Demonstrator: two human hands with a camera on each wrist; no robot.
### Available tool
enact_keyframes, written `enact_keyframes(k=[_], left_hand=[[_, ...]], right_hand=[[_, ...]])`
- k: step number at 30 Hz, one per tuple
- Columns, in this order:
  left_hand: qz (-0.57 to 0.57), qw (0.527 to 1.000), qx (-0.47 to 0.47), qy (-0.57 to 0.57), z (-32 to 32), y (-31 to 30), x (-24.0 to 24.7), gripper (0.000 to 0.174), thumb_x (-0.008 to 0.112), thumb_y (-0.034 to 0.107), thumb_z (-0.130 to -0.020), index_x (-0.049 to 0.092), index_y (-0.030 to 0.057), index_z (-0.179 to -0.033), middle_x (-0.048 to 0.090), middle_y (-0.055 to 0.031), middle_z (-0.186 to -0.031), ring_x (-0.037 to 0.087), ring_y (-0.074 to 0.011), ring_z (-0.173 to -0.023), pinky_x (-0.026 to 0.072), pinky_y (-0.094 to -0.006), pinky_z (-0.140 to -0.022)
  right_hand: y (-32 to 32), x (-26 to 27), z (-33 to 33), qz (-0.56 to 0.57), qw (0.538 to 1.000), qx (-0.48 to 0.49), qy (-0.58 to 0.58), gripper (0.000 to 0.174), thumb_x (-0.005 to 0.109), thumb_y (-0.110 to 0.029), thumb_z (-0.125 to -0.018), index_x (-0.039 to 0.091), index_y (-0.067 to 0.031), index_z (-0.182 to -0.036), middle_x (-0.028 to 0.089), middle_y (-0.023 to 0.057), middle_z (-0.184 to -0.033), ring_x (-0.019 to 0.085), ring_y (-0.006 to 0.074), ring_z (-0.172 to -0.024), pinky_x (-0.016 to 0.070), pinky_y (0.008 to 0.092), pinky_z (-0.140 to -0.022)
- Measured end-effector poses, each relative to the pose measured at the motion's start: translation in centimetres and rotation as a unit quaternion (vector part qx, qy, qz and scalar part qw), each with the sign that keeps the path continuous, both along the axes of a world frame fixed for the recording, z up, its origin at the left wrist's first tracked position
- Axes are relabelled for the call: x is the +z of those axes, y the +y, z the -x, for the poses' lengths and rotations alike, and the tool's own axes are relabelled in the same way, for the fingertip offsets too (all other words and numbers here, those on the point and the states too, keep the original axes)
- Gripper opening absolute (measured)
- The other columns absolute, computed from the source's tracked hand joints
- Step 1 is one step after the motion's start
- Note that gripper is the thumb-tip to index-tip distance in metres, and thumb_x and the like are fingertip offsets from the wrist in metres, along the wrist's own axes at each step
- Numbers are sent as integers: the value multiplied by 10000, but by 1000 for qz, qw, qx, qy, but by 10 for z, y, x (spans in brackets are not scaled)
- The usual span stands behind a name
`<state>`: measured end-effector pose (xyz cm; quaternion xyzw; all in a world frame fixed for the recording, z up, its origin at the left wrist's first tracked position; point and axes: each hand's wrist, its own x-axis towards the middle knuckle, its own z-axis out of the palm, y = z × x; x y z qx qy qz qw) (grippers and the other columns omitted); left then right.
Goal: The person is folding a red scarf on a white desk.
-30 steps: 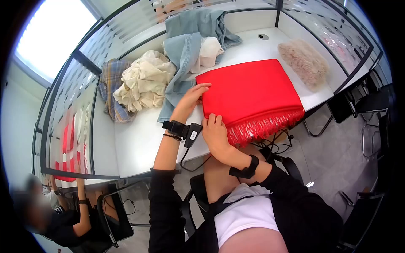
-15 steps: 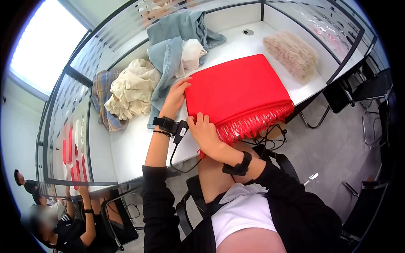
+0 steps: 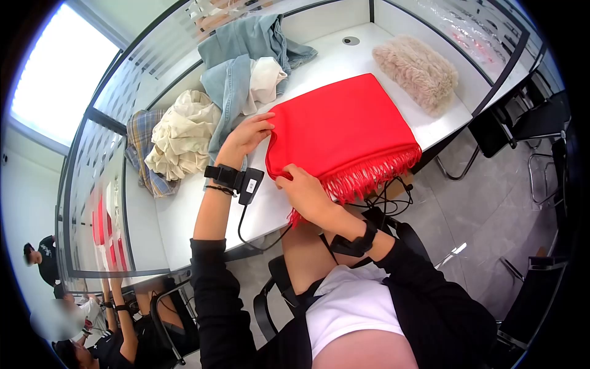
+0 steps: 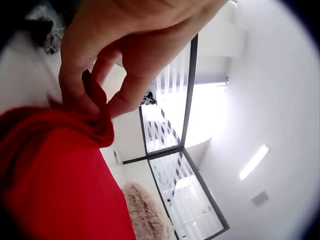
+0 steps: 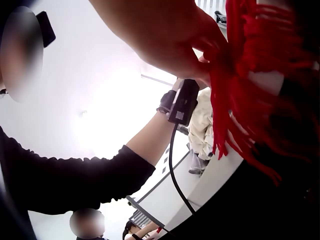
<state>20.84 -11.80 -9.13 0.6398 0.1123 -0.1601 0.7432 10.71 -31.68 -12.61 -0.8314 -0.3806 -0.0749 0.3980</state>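
A red fringed scarf (image 3: pixel 344 129) lies folded into a flat rectangle on the white table, its fringe (image 3: pixel 375 177) hanging over the near edge. At the scarf's far left corner my left hand (image 3: pixel 249 134) pinches the layered edge; the left wrist view shows thumb and fingers (image 4: pixel 127 95) closed on the folded red cloth (image 4: pixel 65 175). My right hand (image 3: pixel 305 194) grips the near left corner, just above the fringe. In the right wrist view, red strands (image 5: pixel 222 115) hang beside that hand, and its fingertips are partly hidden.
Behind my left hand lie blue jeans (image 3: pixel 227 83), a white cloth (image 3: pixel 265 80), a crumpled cream cloth (image 3: pixel 184 132) and a plaid cloth (image 3: pixel 140 138). A fluffy beige bundle (image 3: pixel 415 74) sits at the right. Low partitions enclose the table; a cable (image 3: pixel 243 230) runs from my left wrist.
My head view has shifted, moving everything leftward in it. The scarf's left edge now looks lifted and rumpled between my hands, where it lay flatter before. Both hands stay at that edge.
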Motion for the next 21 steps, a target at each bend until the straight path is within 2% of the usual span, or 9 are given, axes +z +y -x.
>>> enact_keyframes(k=[4, 5, 7, 9, 10, 11, 13, 15, 21], left_hand=[[-175, 968, -127, -125, -26, 1, 26, 283, 501, -6, -825, 566, -24, -1100, 578, -73, -959, 543, -103, -779, 479, -229, -727], [-196, 968, -134, -88, -35, -5, 35, 281, 497, 1, -821, 569, -28, -1092, 587, -78, -954, 552, -106, -768, 483, -226, -727], [-236, 961, -146, -16, -45, -36, 83, 279, 490, 14, -814, 574, -35, -1075, 605, -87, -943, 569, -111, -746, 490, -220, -729], [-412, 876, -224, -115, -73, -62, 94, 272, 503, 40, -795, 589, -38, -1041, 622, -95, -940, 597, -114, -728, 497, -212, -705], [-430, 860, -254, -109, -85, -78, 103, 244, 534, 62, -786, 612, -27, -999, 635, -74, -867, 617, -103, -754, 498, -206, -692], [-489, 814, -282, -137, -93, -97, 108, 184, 583, 87, -777, 634, -14, -923, 650, -63, -771, 639, -109, -689, 505, -212, -644], [-570, 749, -318, -119, -120, -132, 105, 167, 632, 121, -768, 637, -8, -875, 657, -64, -698, 649, -130, -622, 512, -227, -597], [-580, 730, -341, -122, -146, -161, 93, 186, 665, 147, -759, 635, -7, -859, 667, -81, -703, 649, -154, -578, 516, -237, -567], [-555, 727, -371, -161, -187, -220, 53, 220, 691, 122, -719, 634, -27, -869, 659, -98, -672, 630, -155, -547, 517, -256, -535]], right_hand=[[-31, 17, -13, -126, 988, -15, 88, 116, 557, -11, -733, 583, -7, -846, 516, 177, -927, 563, 331, -809, 472, 395, -683], [-43, 26, -16, -161, 980, -22, 115, 98, 563, -13, -731, 589, -6, -825, 519, 172, -926, 564, 330, -798, 467, 392, -686], [-66, 35, -27, -197, 974, -69, 86, 112, 624, -66, -721, 597, -18, -819, 544, 148, -891, 573, 315, -786, 465, 362, -693], [-93, 50, -37, -196, 968, -95, 128, 119, 646, -86, -717, 603, -26, -809, 568, 133, -861, 581, 294, -791, 468, 349, -690], [-105, 48, -45, -197, 967, -122, 109, 125, 656, -92, -714, 605, -28, -809, 586, 125, -823, 588, 279, -776, 470, 340, -683], [-118, 48, -50, -187, 965, -146, 109, 126, 659, -74, -709, 603, -23, -810, 591, 130, -817, 592, 277, -758, 472, 332, -681], [-139, 39, -61, -201, 957, -181, 109, 130, 661, -53, -702, 600, -18, -812, 595, 131, -811, 594, 277, -743, 471, 327, -674], [-157, 35, -69, -189, 951, -212, 121, 135, 656, -37, -700, 596, -11, -818, 599, 127, -822, 593, 280, -766, 469, 333, -699], [-197, 18, -84, -171, 934, -271, 156, 151, 648, -48, -703, 600, -10, -841, 608, 137, -849, 590, 289, -808, 464, 339, -751]])
